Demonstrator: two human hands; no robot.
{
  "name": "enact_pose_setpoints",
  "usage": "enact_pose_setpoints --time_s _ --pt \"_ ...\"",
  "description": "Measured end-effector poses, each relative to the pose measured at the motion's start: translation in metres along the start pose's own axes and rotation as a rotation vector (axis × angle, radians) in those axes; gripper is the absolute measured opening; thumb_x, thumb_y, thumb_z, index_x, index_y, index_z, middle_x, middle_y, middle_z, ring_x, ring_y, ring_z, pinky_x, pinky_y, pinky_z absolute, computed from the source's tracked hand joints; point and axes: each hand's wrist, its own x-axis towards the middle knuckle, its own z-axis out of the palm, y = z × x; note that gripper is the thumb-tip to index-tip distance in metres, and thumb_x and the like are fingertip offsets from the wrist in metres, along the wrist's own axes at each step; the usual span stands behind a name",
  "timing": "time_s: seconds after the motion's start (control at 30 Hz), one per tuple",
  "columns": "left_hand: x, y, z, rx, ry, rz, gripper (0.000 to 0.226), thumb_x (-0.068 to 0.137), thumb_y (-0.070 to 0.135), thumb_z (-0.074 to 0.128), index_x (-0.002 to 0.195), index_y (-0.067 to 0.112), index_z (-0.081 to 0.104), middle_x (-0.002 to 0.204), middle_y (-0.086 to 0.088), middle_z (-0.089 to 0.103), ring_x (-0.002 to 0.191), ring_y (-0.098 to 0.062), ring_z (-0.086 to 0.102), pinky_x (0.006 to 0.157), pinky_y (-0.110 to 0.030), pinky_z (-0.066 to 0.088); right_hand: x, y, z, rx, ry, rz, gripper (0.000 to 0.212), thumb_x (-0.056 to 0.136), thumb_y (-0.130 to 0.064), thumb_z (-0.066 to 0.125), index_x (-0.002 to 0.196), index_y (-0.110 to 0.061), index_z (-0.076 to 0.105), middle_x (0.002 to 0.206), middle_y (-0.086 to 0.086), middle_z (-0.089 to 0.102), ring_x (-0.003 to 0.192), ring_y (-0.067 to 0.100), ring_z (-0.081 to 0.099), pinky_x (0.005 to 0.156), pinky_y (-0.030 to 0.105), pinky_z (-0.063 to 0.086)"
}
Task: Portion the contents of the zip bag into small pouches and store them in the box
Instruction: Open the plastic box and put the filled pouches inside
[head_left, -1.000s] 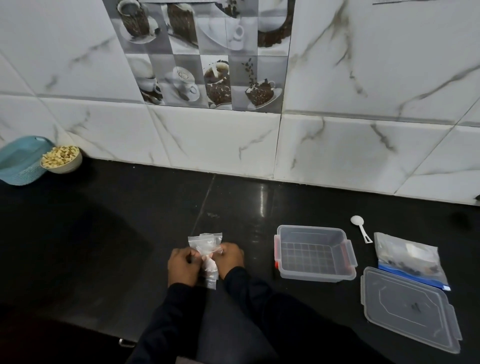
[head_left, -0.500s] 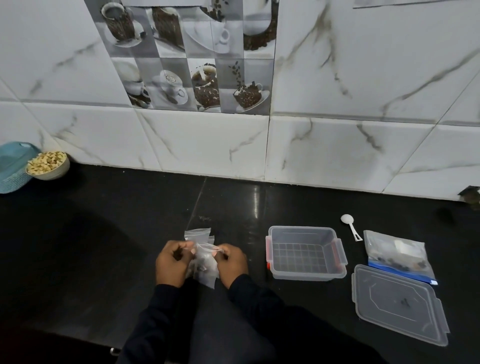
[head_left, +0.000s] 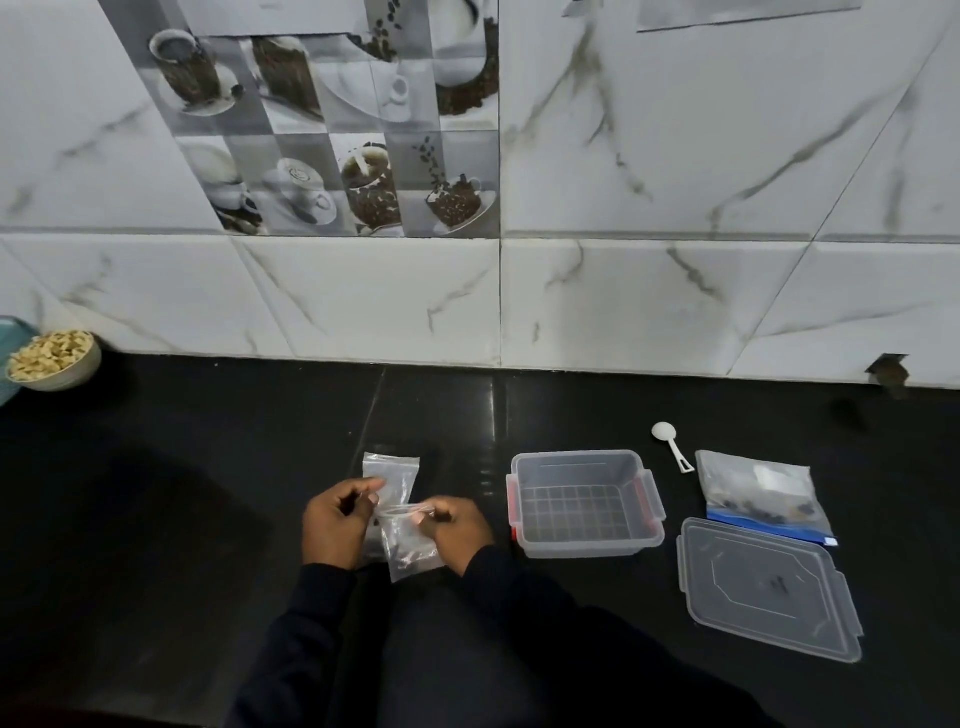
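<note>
— While both hands pinch that small pouch (head_left: 410, 545) at lower centre, where does it go?
— Into the open box (head_left: 586, 503), right of it on the desk (head_left: 156, 519). The right hand (head_left: 460, 535) is nearer; the left hand (head_left: 337, 522) grips the pouch's other top corner.
— And its axis?
— Long side hangs roughly top to bottom. 1 more pouch (head_left: 392, 470) lies just above; the zip bag (head_left: 758, 493) sits further right, beyond the box.

On our bench (head_left: 208, 493) the box (head_left: 587, 503) sits mid-right; its lid (head_left: 763, 587) lies further right; the zip bag (head_left: 756, 491) behind the lid; the scoop (head_left: 672, 447) between box and bag.
</note>
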Motion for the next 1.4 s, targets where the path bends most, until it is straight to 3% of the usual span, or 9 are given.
enact_pose_setpoints --time_s 0.17,0.33,0.57,0.8,0.93,1.07,1.2,1.3,1.4 --pt "-0.008 0.007 -0.004 -0.02 0.019 -0.016 0.016 0.087 -0.003 0.067 0.094 0.009 0.075 0.094 -0.002 0.075 0.091 -0.019 0.07 0.084 -0.035 0.057 -0.008 -0.008 -0.01 0.017 -0.03 -0.029 0.011 0.091 -0.016 0.067 0.089 -0.024 0.074 0.079 -0.01 0.07 0.07 -0.005 0.061 0.071 0.016 0.048" --pt "-0.005 0.025 0.0 -0.07 -0.016 0.031 0.016 0.088 -0.001 0.068 0.095 0.011 0.075 0.093 -0.004 0.075 0.084 -0.025 0.073 0.075 -0.034 0.061 -0.018 -0.024 -0.033 0.059 -0.029 -0.048 0.01 0.094 -0.025 0.063 0.093 -0.023 0.073 0.081 -0.012 0.07 0.079 0.003 0.066 0.066 0.029 0.057" --pt "-0.003 0.074 0.044 -0.097 -0.101 0.225 0.013 0.088 0.001 0.069 0.096 0.009 0.075 0.094 -0.002 0.076 0.087 -0.019 0.072 0.075 -0.032 0.059 -0.037 -0.056 -0.103 0.142 0.084 -0.054 0.016 0.096 -0.013 0.062 0.103 -0.001 0.07 0.066 -0.004 0.061 0.049 0.003 0.059 0.04 0.023 0.05" --pt "-0.01 0.103 0.114 -0.254 -0.233 0.149 0.014 0.085 -0.004 0.07 0.093 0.006 0.075 0.091 -0.007 0.076 0.078 -0.014 0.066 0.068 -0.022 0.056 -0.039 -0.061 -0.222 0.081 0.24 0.067 0.014 0.096 -0.011 0.06 0.092 -0.011 0.073 0.073 0.005 0.063 0.061 0.018 0.06 0.048 0.029 0.055" --pt "-0.018 0.089 0.156 -0.076 -0.344 0.069 0.025 0.081 -0.007 0.07 0.081 0.018 0.075 0.086 0.001 0.074 0.079 -0.012 0.067 0.075 -0.026 0.056 -0.029 -0.042 -0.249 -0.134 0.202 0.242 0.022 0.093 -0.005 0.056 0.081 -0.015 0.072 0.064 0.002 0.06 0.056 0.015 0.057 0.055 0.031 0.056" --pt "-0.024 0.065 0.186 0.279 -0.393 0.059 0.035 0.08 -0.003 0.061 0.065 0.028 0.067 0.079 0.009 0.069 0.079 -0.009 0.064 0.084 -0.027 0.055 -0.018 -0.024 -0.246 -0.452 0.131 0.349 0.025 0.089 -0.006 0.053 0.067 -0.013 0.065 0.062 0.008 0.057 0.047 0.02 0.055 0.046 0.027 0.052" --pt "-0.025 0.07 0.202 0.486 -0.471 0.027 0.027 0.079 0.0 0.05 0.071 0.018 0.069 0.087 0.001 0.069 0.084 -0.018 0.064 0.087 -0.03 0.054 -0.004 -0.032 -0.235 -0.655 0.065 0.376 0.015 0.089 -0.005 0.052 0.079 -0.007 0.063 0.066 0.012 0.062 0.046 0.023 0.06 0.05 0.032 0.057" --pt "-0.028 0.078 0.212 0.626 -0.551 0.054 0.025 0.086 0.002 0.048 0.088 0.011 0.071 0.096 -0.005 0.07 0.094 -0.022 0.065 0.086 -0.029 0.052 0.002 -0.038 -0.222 -0.773 0.035 0.414 0.02 0.091 -0.001 0.046 0.102 0.001 0.063 0.082 0.019 0.067 0.07 0.034 0.073 0.068 0.041 0.063" --pt "-0.026 0.078 0.219 0.819 -0.627 0.082 0.024 0.096 0.013 0.049 0.114 0.009 0.065 0.117 -0.008 0.068 0.11 -0.025 0.062 0.095 -0.031 0.049 0.001 -0.037 -0.214 -0.999 0.034 0.382 0.03 0.093 -0.004 0.046 0.12 -0.003 0.058 0.114 0.019 0.066 0.104 0.034 0.068 0.087 0.042 0.059"
